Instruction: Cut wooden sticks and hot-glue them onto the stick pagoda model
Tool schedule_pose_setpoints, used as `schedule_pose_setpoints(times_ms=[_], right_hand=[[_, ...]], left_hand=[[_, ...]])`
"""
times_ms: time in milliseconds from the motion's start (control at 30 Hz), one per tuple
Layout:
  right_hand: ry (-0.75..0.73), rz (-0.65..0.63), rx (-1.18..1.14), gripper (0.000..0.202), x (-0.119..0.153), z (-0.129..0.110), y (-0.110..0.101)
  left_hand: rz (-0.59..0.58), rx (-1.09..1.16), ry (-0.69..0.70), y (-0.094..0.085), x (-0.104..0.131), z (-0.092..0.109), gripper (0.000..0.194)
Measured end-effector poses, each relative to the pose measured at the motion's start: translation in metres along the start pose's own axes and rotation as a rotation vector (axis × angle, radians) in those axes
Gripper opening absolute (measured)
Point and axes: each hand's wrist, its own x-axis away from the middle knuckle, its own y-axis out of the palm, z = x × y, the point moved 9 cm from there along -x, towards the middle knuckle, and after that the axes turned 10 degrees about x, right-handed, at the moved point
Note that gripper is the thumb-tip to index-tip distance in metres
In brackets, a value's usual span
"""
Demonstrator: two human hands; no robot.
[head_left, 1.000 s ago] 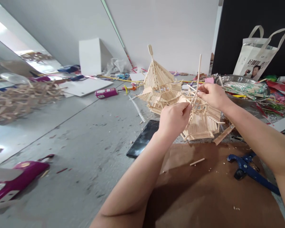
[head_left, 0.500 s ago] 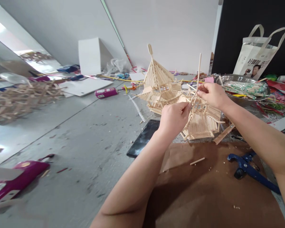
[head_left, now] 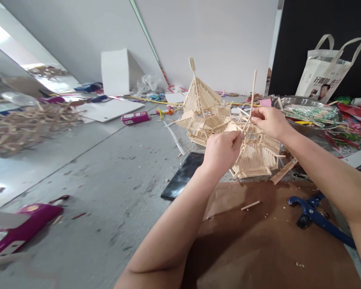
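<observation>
A model pavilion of thin wooden sticks (head_left: pixel 252 158) stands at centre right, its sloped lower roof facing me. Behind it to the left is a taller stick pavilion (head_left: pixel 201 100) with a pointed roof. My right hand (head_left: pixel 269 120) pinches a thin wooden stick (head_left: pixel 254 88) that rises from the nearer model's top. From the left, my left hand (head_left: pixel 224 148) is closed at the same top, with a slanting wooden stick (head_left: pixel 246 127) at its fingertips. The sticks' lower ends are hard to make out among the model's pieces.
A black phone (head_left: pixel 183 174) lies left of the model. Brown paper (head_left: pixel 276 241) carries a short stick and a blue cutter (head_left: pixel 314 212). A metal bowl (head_left: pixel 307 128) of wrapped sticks stands right. Purple glue guns (head_left: pixel 24 224) and a stick heap (head_left: pixel 33 124) lie left.
Both hands keep nearly the same hold at the model's top. The whole view has shifted slightly; the upright stick remains in the right fingers.
</observation>
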Motion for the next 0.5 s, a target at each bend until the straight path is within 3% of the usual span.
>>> schedule_pose_setpoints(times_ms=[500], right_hand=[[0.005,-0.009,0.004,0.017,0.0,-0.0002,0.0005]], left_hand=[[0.01,-0.008,0.008,-0.0005,-0.0008,0.0011,0.033]])
